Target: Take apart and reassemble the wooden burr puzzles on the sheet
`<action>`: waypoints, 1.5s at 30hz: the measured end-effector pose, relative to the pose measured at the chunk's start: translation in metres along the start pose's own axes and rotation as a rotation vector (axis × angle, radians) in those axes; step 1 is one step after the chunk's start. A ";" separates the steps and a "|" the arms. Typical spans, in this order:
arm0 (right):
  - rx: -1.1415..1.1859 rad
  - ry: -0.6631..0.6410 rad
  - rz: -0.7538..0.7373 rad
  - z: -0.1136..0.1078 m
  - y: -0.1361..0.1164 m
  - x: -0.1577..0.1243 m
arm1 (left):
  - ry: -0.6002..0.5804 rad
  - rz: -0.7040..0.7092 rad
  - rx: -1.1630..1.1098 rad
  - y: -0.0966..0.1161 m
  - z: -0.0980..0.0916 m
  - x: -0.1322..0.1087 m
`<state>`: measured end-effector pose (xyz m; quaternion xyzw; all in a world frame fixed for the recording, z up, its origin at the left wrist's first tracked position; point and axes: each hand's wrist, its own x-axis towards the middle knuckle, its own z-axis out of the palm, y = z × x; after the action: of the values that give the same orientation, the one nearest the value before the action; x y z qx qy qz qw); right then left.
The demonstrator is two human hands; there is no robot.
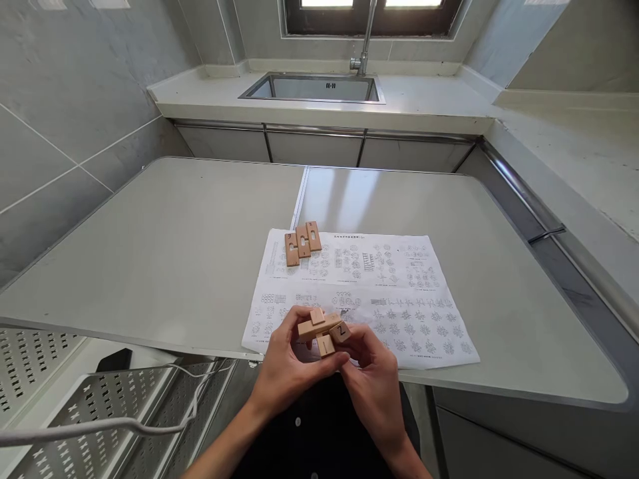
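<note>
Both hands hold a small wooden burr puzzle [320, 328] made of interlocked blocks, just above the near edge of the table. My left hand [287, 362] grips its left side, with the thumb along the bottom. My right hand [370, 366] is closed on its right side, by a block marked "2". Another block end facing me carries a "1". Three flat slotted wooden pieces [303, 243] with numbers lie side by side on the upper left of a printed paper sheet [359, 289]. My fingers cover part of the puzzle.
The sheet shows rows of small diagrams and lies on a pale folding table [200, 253]. Beyond the table stands a counter with a steel sink [319, 88] and a faucet [366, 46]. A grey cable [150, 426] runs over perforated panels at lower left.
</note>
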<state>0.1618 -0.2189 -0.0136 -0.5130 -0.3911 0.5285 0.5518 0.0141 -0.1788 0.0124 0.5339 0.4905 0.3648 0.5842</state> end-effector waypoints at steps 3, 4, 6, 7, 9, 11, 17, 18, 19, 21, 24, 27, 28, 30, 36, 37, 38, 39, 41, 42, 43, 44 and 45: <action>0.016 0.056 -0.032 0.000 0.004 -0.001 | -0.010 -0.019 -0.086 -0.002 0.004 -0.002; 0.014 0.076 -0.058 -0.001 0.006 -0.001 | -0.021 -0.022 -0.113 -0.002 0.006 -0.002; -0.027 0.117 -0.129 -0.003 0.011 -0.002 | -0.040 -0.025 -0.156 -0.001 0.010 -0.002; -0.065 0.137 -0.168 -0.004 0.013 -0.002 | -0.046 -0.024 -0.172 -0.001 0.012 -0.002; -0.136 0.169 -0.229 -0.006 0.017 -0.004 | -0.047 -0.021 -0.192 -0.001 0.017 -0.002; -0.153 0.178 -0.246 -0.007 0.018 -0.006 | -0.041 -0.019 -0.209 -0.002 0.022 -0.002; -0.125 0.072 -0.033 -0.011 -0.002 -0.010 | 0.007 -0.022 -0.188 -0.005 0.019 0.001; -0.103 0.043 0.006 -0.013 -0.006 -0.011 | 0.016 -0.023 -0.151 -0.004 0.017 0.001; -0.072 0.012 0.038 -0.015 -0.009 -0.011 | 0.027 -0.020 -0.107 -0.002 0.016 0.002; 0.014 -0.045 0.090 -0.021 -0.011 -0.011 | 0.044 -0.003 -0.014 0.002 0.013 0.002; 0.121 -0.111 0.120 -0.028 -0.009 -0.012 | 0.049 0.051 0.108 0.005 0.014 0.001; 0.103 -0.086 0.152 -0.031 -0.007 -0.011 | 0.037 0.164 0.206 0.003 0.018 0.001; 0.097 -0.068 0.176 -0.031 -0.007 -0.011 | 0.036 0.210 0.239 0.002 0.020 0.001; 0.120 -0.043 0.225 -0.032 -0.008 -0.010 | 0.036 0.289 0.305 0.000 0.021 0.002; 0.222 -0.144 0.323 -0.042 -0.018 0.001 | -0.020 0.360 0.410 0.003 0.010 0.008; 0.237 -0.172 0.335 -0.044 -0.019 0.004 | -0.043 0.370 0.415 0.004 0.007 0.009; 0.250 -0.200 0.345 -0.047 -0.020 0.006 | -0.072 0.382 0.423 0.005 0.003 0.010; 0.259 -0.228 0.354 -0.049 -0.020 0.008 | -0.105 0.396 0.432 0.006 0.000 0.011; 0.261 -0.285 0.367 -0.053 -0.021 0.011 | -0.173 0.418 0.465 0.007 -0.006 0.012; 0.257 -0.305 0.374 -0.054 -0.021 0.011 | -0.199 0.426 0.486 0.008 -0.008 0.013; 0.251 -0.318 0.381 -0.055 -0.021 0.012 | -0.218 0.431 0.507 0.008 -0.010 0.013; 0.246 -0.322 0.386 -0.055 -0.021 0.012 | -0.231 0.437 0.526 0.009 -0.011 0.014; 0.241 -0.320 0.389 -0.056 -0.021 0.013 | -0.238 0.444 0.543 0.010 -0.012 0.014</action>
<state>0.2215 -0.2132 -0.0036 -0.4191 -0.3016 0.7414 0.4285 0.0076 -0.1604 0.0204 0.8016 0.3702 0.2747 0.3807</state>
